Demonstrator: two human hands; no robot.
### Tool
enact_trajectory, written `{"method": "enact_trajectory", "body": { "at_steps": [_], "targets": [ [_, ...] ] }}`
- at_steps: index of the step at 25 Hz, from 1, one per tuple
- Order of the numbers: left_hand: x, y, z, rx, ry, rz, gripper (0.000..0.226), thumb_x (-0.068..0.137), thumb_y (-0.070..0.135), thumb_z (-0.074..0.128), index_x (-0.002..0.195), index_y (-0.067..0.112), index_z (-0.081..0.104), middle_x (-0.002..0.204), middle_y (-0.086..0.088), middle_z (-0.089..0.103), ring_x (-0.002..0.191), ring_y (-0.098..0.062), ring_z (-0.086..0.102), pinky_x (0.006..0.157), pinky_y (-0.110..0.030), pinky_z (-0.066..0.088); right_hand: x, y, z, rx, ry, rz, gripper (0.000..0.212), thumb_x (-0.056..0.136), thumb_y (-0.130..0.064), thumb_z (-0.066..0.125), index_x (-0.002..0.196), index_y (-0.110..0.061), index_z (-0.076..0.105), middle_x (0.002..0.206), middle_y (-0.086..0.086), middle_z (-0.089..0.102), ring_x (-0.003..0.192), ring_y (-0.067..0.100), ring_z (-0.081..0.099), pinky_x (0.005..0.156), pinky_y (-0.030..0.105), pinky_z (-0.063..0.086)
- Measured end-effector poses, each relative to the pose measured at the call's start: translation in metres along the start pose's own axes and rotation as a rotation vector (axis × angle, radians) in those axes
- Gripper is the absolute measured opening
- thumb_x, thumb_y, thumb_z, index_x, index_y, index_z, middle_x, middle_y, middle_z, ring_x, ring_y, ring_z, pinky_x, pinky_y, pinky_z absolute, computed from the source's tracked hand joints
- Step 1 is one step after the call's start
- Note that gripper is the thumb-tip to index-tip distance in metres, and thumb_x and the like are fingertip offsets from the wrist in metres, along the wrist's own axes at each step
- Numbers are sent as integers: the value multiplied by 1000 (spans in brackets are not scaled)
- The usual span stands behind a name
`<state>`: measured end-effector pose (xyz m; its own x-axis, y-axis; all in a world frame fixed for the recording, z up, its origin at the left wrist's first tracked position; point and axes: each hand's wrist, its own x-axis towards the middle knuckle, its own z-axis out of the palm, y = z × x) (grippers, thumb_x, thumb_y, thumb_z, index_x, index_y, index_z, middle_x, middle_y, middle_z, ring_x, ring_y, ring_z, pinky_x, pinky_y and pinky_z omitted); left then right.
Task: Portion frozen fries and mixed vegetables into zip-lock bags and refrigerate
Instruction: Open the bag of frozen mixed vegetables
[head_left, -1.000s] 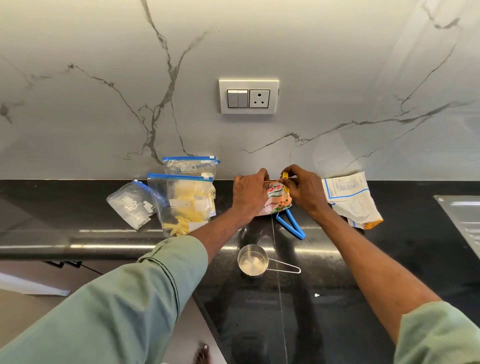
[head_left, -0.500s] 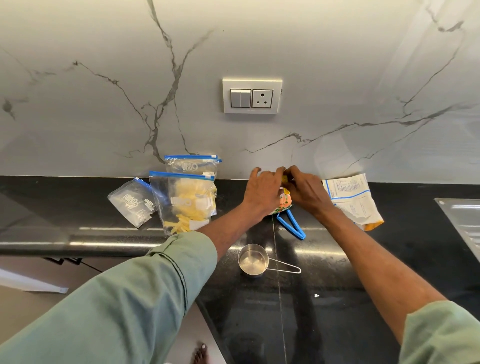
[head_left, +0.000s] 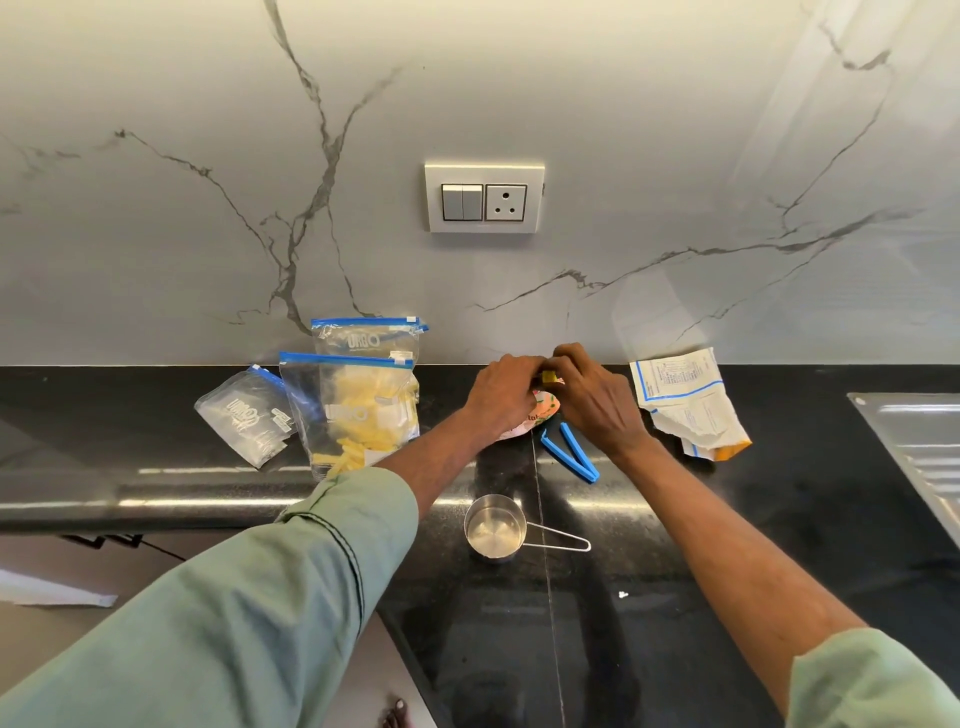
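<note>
Shrinking beyond the measuring cup (head_left: 493, 527), vegetable packet (head_left: 546, 406) was gripped by left hand (head_left: 501, 397); right hand (head_left: 597, 405) pinched yellow clip (head_left: 549, 378), likely resealing.

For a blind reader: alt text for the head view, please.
The left hand and right hand grip a printed vegetable packet on a black counter. A zip-lock bag of fries stands left of them; a steel measuring cup sits nearer.

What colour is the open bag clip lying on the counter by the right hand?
The bag clip is blue; the head view shows it best.
</note>
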<state>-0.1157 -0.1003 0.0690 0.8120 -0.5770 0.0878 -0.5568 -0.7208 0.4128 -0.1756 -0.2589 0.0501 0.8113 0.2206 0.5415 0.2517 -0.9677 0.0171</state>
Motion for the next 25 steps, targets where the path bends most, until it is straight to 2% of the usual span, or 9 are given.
{"method": "enact_trajectory", "body": {
  "at_steps": [3,6,8,13,16,18,20,22,25],
  "targets": [
    [4,-3,-3,-65,56,-50,27,100,19,62,126,21,69,117,-8,74,109,-29,67,90,-44,56,-5,-1,-2,-41,11,-61,29,86,-17,81,109,-9,66,107,10,66,69,25,66,43,31,45],
    [9,-9,-7,-118,58,-95,31,97,15,65,127,22,70,124,-5,72,115,-25,65,93,-41,55,-15,8,0,49,-81,-53,29,85,-14,82,106,-11,63,97,8,67,64,30,65,45,28,35],
    [10,-12,-9,-118,40,-110,34,97,14,65,131,20,69,128,-6,71,119,-24,64,95,-40,55,-23,19,-1,126,-121,70,27,89,-19,80,106,-11,62,94,7,67,62,33,64,48,28,35],
    [8,-15,-11,-152,94,-93,25,100,24,64,123,21,73,120,-3,75,110,-19,69,83,-29,53,-45,52,2,117,-327,621,29,99,-42,67,109,-16,58,102,6,68,85,32,63,68,36,41],
    [3,-14,-13,-162,122,-79,24,101,31,62,120,21,75,114,-1,77,104,-17,72,78,-25,51,-58,56,8,130,-418,732,29,99,-42,67,112,-18,56,108,8,68,90,30,62,72,38,45],
    [-1,-13,-13,-163,150,-80,27,101,38,61,117,22,75,109,1,78,100,-16,73,72,-20,48,-58,51,9,204,-357,794,41,95,-40,72,125,-18,56,121,9,64,102,32,63,79,41,49],
    [-4,-13,-13,-149,171,-90,29,102,41,59,115,22,75,105,2,78,96,-15,74,62,-15,42,-49,41,10,380,-278,778,64,85,-40,83,137,-18,52,134,8,58,114,28,62,89,42,52],
    [-6,-11,-14,-125,183,-73,29,102,43,58,113,21,75,101,2,78,92,-14,74,61,-17,45,-35,27,12,605,-293,658,78,77,-41,89,141,-21,50,138,2,57,117,19,61,96,39,54],
    [-13,-7,-16,-112,144,-3,28,102,42,57,110,22,74,96,2,78,88,-16,72,75,-34,58,-20,7,17,775,-335,553,60,79,-46,85,130,-23,64,119,-4,70,102,16,69,89,47,59]
  ]
}}
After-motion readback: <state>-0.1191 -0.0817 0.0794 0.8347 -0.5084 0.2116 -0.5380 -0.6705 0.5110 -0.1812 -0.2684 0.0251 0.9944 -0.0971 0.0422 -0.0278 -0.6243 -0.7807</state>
